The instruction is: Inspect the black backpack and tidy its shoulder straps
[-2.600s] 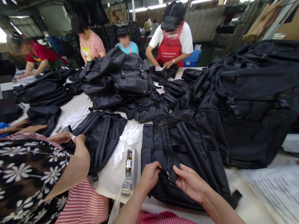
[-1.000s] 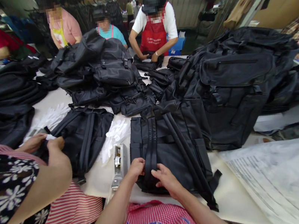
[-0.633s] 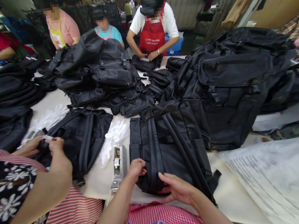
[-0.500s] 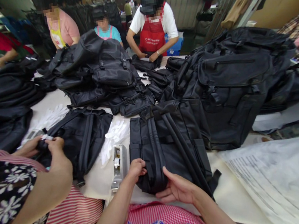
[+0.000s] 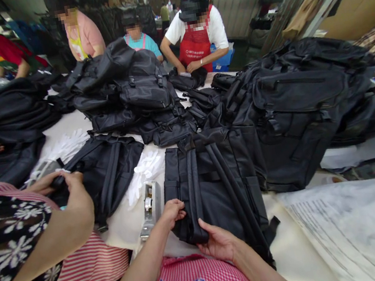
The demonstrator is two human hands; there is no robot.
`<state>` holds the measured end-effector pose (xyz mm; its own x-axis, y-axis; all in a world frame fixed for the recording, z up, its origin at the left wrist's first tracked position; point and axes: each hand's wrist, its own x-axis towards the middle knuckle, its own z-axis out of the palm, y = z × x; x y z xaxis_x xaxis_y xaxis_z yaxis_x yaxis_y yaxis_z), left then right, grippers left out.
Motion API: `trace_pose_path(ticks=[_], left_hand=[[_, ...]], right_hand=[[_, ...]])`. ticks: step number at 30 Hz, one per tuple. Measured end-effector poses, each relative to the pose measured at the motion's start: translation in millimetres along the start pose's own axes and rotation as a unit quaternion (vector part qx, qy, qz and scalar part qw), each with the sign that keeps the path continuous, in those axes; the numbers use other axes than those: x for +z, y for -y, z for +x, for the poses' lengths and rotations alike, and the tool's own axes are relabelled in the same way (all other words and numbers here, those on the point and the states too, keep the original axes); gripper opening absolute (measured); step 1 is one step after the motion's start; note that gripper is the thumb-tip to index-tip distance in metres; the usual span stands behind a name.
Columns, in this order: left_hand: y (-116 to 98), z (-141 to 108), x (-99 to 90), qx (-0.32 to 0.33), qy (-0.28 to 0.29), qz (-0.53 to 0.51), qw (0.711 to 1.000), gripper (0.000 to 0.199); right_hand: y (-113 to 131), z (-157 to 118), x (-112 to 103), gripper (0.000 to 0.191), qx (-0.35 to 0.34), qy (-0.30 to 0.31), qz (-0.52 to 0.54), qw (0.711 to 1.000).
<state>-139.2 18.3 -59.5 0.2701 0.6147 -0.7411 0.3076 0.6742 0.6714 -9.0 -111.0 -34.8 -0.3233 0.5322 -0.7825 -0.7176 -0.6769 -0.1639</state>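
At the frame's lower centre, the right hand [image 5: 220, 240] grasped the black backpack's [image 5: 214, 198] shoulder strap [image 5: 194, 191], best kept untwisted, while the left hand [image 5: 174, 210] curled nearby, hold unclear.

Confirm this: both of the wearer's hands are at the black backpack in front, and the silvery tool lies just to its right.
Not quite: the head view shows the silvery tool just left of the black backpack. The left hand and right hand are indeed at the backpack.

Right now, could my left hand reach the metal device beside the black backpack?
Probably yes: the silver metal device lies close beside your left hand, nothing on top of it, though that hand seems to grip the black backpack.
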Motion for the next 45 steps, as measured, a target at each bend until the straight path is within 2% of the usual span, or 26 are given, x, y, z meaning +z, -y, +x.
trace_pose_path(ticks=[2, 5, 7, 9, 12, 18, 23, 27, 30, 32, 37, 45], left_hand=[[-2.0, 1.4, -0.4, 0.004, 0.008, 0.015, 1.000, 0.020], [-4.4, 3.1, 0.4, 0.023, 0.016, 0.042, 0.999, 0.023], [-4.9, 3.3, 1.4, 0.041, 0.017, 0.055, 0.998, 0.026], [-4.4, 2.8, 2.2, 0.058, 0.016, 0.066, 0.996, 0.028], [-2.7, 1.1, 1.9, 0.081, 0.019, 0.079, 0.993, 0.028], [-3.8, -6.3, -2.4, 0.109, 0.058, 0.093, 0.988, 0.023], [-8.8, -18.4, -10.1, 0.148, 0.123, 0.132, 0.972, 0.018], [-11.8, -28.1, -19.1, 0.162, 0.156, 0.186, 0.956, 0.028], [-14.7, -32.4, -21.8, 0.182, 0.143, 0.229, 0.945, 0.035], [-16.6, -33.0, -20.0, 0.203, 0.121, 0.253, 0.938, 0.032], [-19.2, -28.6, -11.3, 0.238, 0.091, 0.278, 0.926, 0.016], [-19.4, -21.0, -7.9, 0.261, 0.058, 0.287, 0.920, 0.024]], right_hand=[[0.7, -4.9, 7.1, 0.037, -0.077, -0.008, -0.035, 0.996], [3.5, -12.8, 21.2, 0.041, -0.199, 0.021, -0.078, 0.977], [4.6, -14.6, 28.0, 0.046, -0.255, 0.040, -0.088, 0.962], [4.5, -13.2, 29.4, 0.048, -0.282, 0.049, -0.078, 0.955], [4.3, -9.6, 21.6, 0.045, -0.275, 0.032, -0.041, 0.960], [14.3, -14.2, 5.6, 0.031, -0.176, 0.003, 0.023, 0.984], [30.3, -26.0, 22.6, 0.033, -0.202, 0.021, 0.008, 0.979], [41.6, -29.6, 37.4, 0.035, -0.203, 0.055, -0.029, 0.977], [51.2, -28.6, 39.5, 0.029, -0.204, 0.050, -0.036, 0.977], [58.6, -28.0, 38.4, 0.025, -0.197, 0.055, -0.020, 0.979], [75.7, -29.4, 37.5, 0.020, -0.137, 0.134, 0.047, 0.980], [82.7, -25.8, 34.3, 0.020, -0.141, 0.127, 0.018, 0.982]])
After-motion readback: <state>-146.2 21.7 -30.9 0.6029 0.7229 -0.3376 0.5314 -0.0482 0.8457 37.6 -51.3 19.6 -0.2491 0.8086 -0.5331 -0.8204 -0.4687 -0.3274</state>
